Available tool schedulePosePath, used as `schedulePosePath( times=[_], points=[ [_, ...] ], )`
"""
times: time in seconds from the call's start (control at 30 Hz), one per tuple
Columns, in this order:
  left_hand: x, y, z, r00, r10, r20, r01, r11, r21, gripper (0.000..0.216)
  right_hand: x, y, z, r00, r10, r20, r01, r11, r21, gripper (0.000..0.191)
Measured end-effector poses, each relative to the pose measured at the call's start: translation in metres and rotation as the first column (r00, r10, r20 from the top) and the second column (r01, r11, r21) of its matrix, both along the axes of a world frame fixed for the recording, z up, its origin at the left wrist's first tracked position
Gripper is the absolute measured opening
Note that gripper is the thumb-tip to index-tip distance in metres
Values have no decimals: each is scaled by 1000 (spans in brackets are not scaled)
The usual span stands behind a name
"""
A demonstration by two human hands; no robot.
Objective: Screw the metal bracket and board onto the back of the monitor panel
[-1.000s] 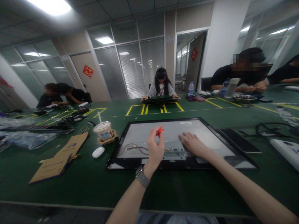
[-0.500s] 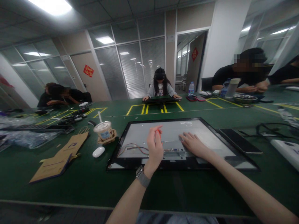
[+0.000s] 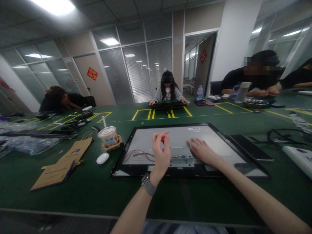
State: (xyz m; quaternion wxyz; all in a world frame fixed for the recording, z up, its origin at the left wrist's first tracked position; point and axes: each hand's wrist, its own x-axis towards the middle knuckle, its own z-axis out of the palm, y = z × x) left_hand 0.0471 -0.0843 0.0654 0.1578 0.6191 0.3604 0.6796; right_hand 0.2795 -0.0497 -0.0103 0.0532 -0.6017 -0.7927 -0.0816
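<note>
A flat monitor (image 3: 175, 135) lies with its grey metal back up and its black frame round the edge. My left hand (image 3: 161, 151), a watch on its wrist, is raised over the left middle of that back. Its fingers are curled round a red-handled screwdriver (image 3: 163, 138); most of the tool is hidden by the hand. My right hand (image 3: 203, 151) rests flat on the metal back, fingers stretched out. Between the hands, near the lower edge, sits a strip of connectors (image 3: 181, 160). A thin bundle of wires (image 3: 136, 152) runs to its left.
Left of the monitor are a drink cup (image 3: 108, 138) in a cardboard holder, a white mouse (image 3: 102, 158) and a brown paper bag (image 3: 65, 162). To the right lie a dark flat slab (image 3: 250, 147), cables and a white case (image 3: 298, 159). Other people sit round the green table (image 3: 85, 198).
The fingers of my left hand have shifted round the red handle, with thumb and forefinger further apart. My right hand stays in place. A person at far left has moved slightly.
</note>
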Motion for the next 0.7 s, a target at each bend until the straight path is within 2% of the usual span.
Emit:
schedulePosePath(
  times=[0.17, 0.4, 0.6, 0.7],
  points=[
    [0, 0, -1, 998, -63, 11, 63, 998, -14, 30, 1, 3, -4, 1000, -7, -9, 8, 1000, 9, 50],
    [1, 0, -1, 998, 0, -63, 3, 999, 48, 19, 3, 5, -7, 1000, 14, 22, -15, 999, 31, 49],
    [0, -1, -4, 993, -110, 36, 112, 992, -65, 33, 3, 5, -5, 1000, 5, 10, -5, 1000, 2, 51],
    [1, 0, -3, 995, -99, 12, 99, 994, -35, 30, 2, 4, -4, 1000, 8, 15, -8, 1000, 7, 50]
  ],
)
